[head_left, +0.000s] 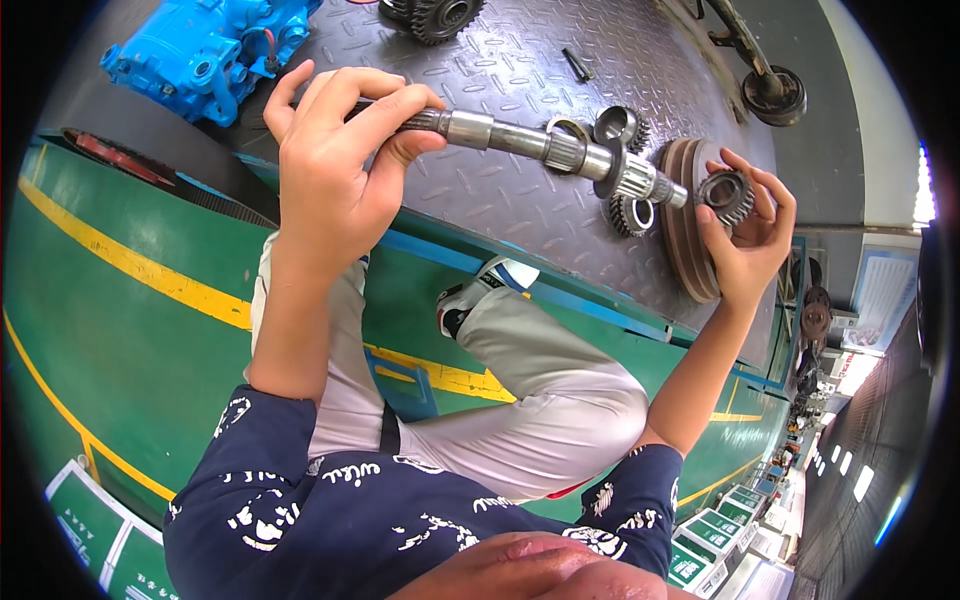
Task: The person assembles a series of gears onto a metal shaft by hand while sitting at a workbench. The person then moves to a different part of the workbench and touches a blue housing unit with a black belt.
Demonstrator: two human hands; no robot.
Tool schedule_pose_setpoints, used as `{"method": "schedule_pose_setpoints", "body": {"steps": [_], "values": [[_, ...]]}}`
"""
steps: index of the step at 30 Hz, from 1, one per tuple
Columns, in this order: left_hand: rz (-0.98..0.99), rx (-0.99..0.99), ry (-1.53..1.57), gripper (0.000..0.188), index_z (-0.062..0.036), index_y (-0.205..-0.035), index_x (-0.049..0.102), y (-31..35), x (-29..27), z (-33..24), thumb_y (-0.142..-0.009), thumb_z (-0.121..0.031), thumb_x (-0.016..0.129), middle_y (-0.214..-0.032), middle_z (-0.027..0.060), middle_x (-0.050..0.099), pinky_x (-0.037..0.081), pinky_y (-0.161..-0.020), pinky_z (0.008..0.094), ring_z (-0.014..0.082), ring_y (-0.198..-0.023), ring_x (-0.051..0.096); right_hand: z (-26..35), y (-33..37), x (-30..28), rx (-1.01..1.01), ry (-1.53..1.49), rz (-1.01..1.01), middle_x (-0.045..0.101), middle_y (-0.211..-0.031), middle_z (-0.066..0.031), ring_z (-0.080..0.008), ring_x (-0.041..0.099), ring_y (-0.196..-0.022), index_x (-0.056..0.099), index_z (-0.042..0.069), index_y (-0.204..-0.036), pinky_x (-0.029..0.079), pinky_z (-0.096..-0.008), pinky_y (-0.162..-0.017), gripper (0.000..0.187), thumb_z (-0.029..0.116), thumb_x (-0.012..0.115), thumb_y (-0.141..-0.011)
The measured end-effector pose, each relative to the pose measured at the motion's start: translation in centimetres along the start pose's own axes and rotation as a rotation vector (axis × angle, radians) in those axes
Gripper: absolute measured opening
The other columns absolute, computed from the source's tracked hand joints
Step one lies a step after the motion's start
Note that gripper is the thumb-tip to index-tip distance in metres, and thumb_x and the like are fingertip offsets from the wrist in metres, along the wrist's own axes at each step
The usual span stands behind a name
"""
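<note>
Your left hand (345, 150) grips the shaft (470, 130) near its left end, thumb against fingers; if that one-ended hold slackens, the long free end could dip or roll. Just beyond the shaft's right tip, your right hand (755, 235) pinches a toothed gear (737, 207); a loose fingertip hold could drop it, and a sideways swing could knock its teeth on the tip. If the shaft sags, it may strike the small gear (621, 214) under it or the grooved pulley (688, 235) at its right.

Your fingers hide the shaft's left end, and you can't tell here whether its right tip touches the pulley. Well beyond the shaft, the blue housing (190, 60) and a dark gear (445, 22) are cut off by the upper edge.
</note>
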State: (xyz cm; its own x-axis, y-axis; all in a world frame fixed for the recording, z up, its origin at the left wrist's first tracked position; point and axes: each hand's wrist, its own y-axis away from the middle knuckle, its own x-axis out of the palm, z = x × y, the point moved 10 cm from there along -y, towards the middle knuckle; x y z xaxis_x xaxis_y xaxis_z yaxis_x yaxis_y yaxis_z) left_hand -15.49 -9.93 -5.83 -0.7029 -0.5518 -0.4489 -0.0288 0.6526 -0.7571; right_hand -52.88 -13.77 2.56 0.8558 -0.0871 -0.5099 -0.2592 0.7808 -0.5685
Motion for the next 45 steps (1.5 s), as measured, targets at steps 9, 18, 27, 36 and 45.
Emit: {"method": "schedule_pose_setpoints", "body": {"steps": [9, 18, 27, 36, 45], "values": [[0.082, 0.090, -0.063, 0.024, -0.0128, -0.104, 0.081, 0.0, 1.7, -1.3, -0.081, -0.017, 0.088, -0.101, 0.0012, 0.071, 0.033, -0.121, 0.0492, 0.0221, -0.108, 0.069, 0.5, -1.1, 5.3, 0.074, 0.274, 0.115, 0.072, -0.141, -0.0150, -0.0191, 0.072, -0.120, 0.073, 0.003, -0.126, 0.061, -0.0342, -0.095, 0.054, 0.003, 0.094, -0.076], [0.139, 0.126, -0.085, 0.022, -0.0123, -0.101, 0.080, 0.0, 2.3, -1.3, -0.081, -0.019, 0.087, -0.100, 0.0017, 0.070, 0.036, -0.123, 0.0543, 0.0238, -0.107, 0.069, 5.7, -3.9, 14.7, -0.265, 0.347, 0.398, 0.072, -0.133, -0.0133, -0.0345, 0.074, -0.115, 0.076, 0.009, -0.127, 0.061, -0.0432, -0.094, 0.051, 0.007, 0.089, -0.077], [0.214, 0.090, -0.035, 0.024, -0.0101, -0.102, 0.080, -0.1, 2.5, -1.2, -0.082, -0.020, 0.087, -0.103, 0.0050, 0.070, 0.041, -0.120, 0.0541, 0.0296, -0.112, 0.067, 0.7, -7.7, 21.7, -0.175, 0.412, 0.705, 0.073, -0.122, -0.0163, -0.0379, 0.070, -0.108, 0.076, 0.012, -0.134, 0.059, -0.0461, -0.090, 0.059, 0.013, 0.090, -0.077], [0.247, 0.101, -0.051, 0.025, -0.0097, -0.105, 0.080, -0.3, 2.6, -1.9, -0.084, -0.022, 0.086, -0.106, 0.0068, 0.071, 0.040, -0.120, 0.0565, 0.0316, -0.116, 0.067, 1.3, -7.1, 20.2, -0.185, 0.395, 0.654, 0.073, -0.131, -0.0207, -0.0406, 0.068, -0.123, 0.073, 0.009, -0.139, 0.054, -0.0471, -0.105, 0.055, 0.029, 0.086, -0.089], [0.265, 0.103, -0.053, 0.028, -0.0090, -0.110, 0.081, -0.5, 2.8, -2.8, -0.085, -0.022, 0.085, -0.111, 0.0085, 0.073, 0.039, -0.121, 0.0554, 0.0328, -0.120, 0.068, -1.3, -3.2, 9.5, -0.138, 0.495, 0.338, 0.068, -0.143, -0.0189, -0.0382, 0.063, -0.134, 0.068, 0.008, -0.145, 0.049, -0.0449, -0.115, 0.053, 0.029, 0.080, -0.098]]}}
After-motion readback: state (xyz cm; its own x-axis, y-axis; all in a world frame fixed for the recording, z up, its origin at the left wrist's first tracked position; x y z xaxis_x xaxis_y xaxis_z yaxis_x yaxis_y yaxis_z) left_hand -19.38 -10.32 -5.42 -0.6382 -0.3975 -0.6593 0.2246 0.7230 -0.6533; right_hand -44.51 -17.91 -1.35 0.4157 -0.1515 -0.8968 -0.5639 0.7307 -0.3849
